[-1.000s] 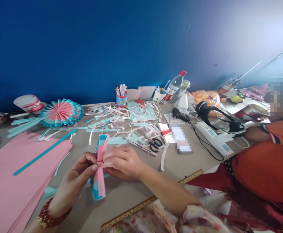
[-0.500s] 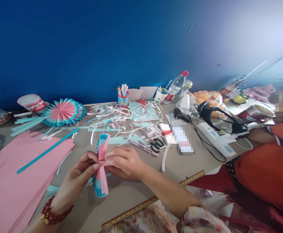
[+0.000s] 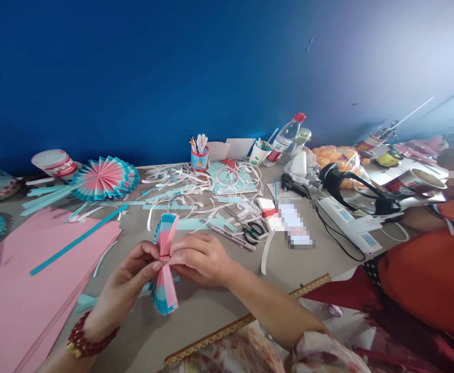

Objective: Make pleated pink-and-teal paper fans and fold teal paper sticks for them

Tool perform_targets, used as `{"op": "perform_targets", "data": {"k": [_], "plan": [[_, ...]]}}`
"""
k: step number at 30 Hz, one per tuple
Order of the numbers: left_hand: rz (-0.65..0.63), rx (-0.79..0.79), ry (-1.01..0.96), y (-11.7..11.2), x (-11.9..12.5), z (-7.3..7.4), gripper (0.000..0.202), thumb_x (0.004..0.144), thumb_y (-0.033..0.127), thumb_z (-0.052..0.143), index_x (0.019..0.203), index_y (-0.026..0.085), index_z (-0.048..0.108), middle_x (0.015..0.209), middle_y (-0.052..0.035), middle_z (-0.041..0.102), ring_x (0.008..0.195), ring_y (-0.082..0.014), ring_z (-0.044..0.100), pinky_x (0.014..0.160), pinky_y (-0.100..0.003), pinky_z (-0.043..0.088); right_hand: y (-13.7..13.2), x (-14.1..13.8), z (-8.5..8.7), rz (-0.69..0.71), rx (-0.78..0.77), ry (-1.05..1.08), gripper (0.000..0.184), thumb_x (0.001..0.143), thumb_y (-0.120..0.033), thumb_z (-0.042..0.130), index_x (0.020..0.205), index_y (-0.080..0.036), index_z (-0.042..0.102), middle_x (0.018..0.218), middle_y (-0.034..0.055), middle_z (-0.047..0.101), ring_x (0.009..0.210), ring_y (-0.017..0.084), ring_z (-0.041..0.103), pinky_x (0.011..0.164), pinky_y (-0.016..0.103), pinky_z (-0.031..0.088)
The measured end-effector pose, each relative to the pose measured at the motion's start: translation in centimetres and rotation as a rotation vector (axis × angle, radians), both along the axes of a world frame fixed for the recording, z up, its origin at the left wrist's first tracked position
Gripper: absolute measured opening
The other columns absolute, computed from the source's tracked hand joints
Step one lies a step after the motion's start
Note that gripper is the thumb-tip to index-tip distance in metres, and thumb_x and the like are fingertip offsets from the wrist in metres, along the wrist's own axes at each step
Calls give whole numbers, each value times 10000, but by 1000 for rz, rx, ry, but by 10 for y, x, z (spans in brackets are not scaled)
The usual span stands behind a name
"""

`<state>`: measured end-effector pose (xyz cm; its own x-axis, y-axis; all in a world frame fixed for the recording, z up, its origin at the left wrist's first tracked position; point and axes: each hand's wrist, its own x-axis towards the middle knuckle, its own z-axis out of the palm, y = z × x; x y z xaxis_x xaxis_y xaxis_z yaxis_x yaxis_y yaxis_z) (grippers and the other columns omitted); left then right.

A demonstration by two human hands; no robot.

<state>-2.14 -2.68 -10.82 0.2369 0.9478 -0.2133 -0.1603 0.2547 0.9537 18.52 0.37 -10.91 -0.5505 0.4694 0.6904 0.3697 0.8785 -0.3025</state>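
Both my hands pinch a pleated paper fan of pink and blue folds at its narrow middle, just above the table. Red thread appears to circle that middle. My left hand holds the fan from the left, thumb and index finger closed on it. From the other side, my right hand grips the same spot; some of its fingertips are hidden behind the folds. A finished-looking pink and blue paper rosette lies farther back on the left.
Pink paper sheets with a blue strip cover the left. Paper scraps, scissors, a pen, a bottle and a power strip lie beyond. A person in orange sits at right.
The fan's upper and lower ends have spread slightly wider to the right. Both hands keep their hold at its middle. The whole view has shifted a little.
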Motion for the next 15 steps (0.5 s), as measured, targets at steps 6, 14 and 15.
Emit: {"op": "perform_targets", "data": {"k": [6, 14, 15], "plan": [[9, -5, 7, 0, -1, 0, 222, 782, 381, 763, 826, 205, 635, 786, -12, 602, 729, -142, 517, 641, -195, 465, 0, 0, -2, -16, -22, -78, 124, 969, -295, 570, 964, -194, 641, 973, 52, 729, 968, 101, 670, 922, 218, 507], [2, 3, -12, 0, 0, -3, 212, 804, 373, 747, 851, 207, 624, 805, -9, 589, 753, -140, 527, 664, -198, 473, 0, 1, -1, 7, 17, -20, 171, 989, -299, 530, 969, -192, 661, 962, 50, 728, 947, 104, 670, 929, 223, 503], [6, 1, -15, 0, 0, -3, 211, 803, 371, 748, 852, 208, 623, 806, -8, 590, 751, -138, 527, 663, -197, 473, 0, 1, -1, 7, 14, -20, 168, 986, -298, 534, 968, -189, 660, 962, 51, 726, 947, 105, 669, 928, 223, 503]]}}
